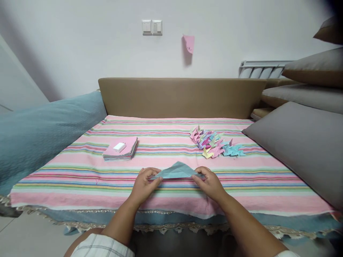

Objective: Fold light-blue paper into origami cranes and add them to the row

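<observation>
A blue-green sheet of origami paper (177, 171), folded into a wide triangle with its peak pointing away from me, is stretched between my hands. My left hand (147, 184) pinches its left corner between thumb and fingers. At the opposite corner, my right hand (209, 182) grips the paper the same way. Creases run across the paper's face. Beyond my right hand lies a cluster of folded paper cranes (214, 144) in pink, purple, yellow and blue. To the far left of my left hand sits a stack of square coloured paper (127, 148), pink on top.
A small white box-shaped object (119, 147) rests on the paper stack. The striped cloth (80, 171) covers the seat, bordered by a brown backrest (182, 98), a blue armrest (48, 125) and grey cushions (300, 142). A pink note (189, 43) hangs on the wall near light switches (152, 27).
</observation>
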Demonstrator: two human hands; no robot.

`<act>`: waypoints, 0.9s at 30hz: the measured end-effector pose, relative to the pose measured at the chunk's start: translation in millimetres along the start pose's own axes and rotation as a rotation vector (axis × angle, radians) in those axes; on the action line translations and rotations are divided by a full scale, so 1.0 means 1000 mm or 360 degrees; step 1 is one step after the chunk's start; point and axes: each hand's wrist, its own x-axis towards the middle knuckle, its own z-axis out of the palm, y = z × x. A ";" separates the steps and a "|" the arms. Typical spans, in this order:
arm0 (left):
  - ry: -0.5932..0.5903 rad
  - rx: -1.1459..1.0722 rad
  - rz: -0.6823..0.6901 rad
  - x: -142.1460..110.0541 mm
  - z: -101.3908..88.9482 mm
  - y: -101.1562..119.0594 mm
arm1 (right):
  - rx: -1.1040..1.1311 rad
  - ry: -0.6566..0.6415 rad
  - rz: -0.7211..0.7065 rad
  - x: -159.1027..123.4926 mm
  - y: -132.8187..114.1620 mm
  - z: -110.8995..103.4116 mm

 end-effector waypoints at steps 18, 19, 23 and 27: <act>0.0185 -0.0999 -0.0679 0.016 0.031 -0.003 | 0.1004 0.0258 0.0741 0.021 0.014 0.030; 0.0186 -0.0926 -0.0658 0.016 0.031 -0.004 | 0.0913 0.0292 0.0703 0.021 0.014 0.030; 0.0169 -0.0372 -0.0477 0.014 0.032 -0.007 | 0.0083 0.0403 0.0214 0.017 0.009 0.027; 0.0173 -0.0039 -0.0371 0.012 0.036 -0.008 | -0.0481 -0.0045 -0.0204 0.006 -0.002 0.032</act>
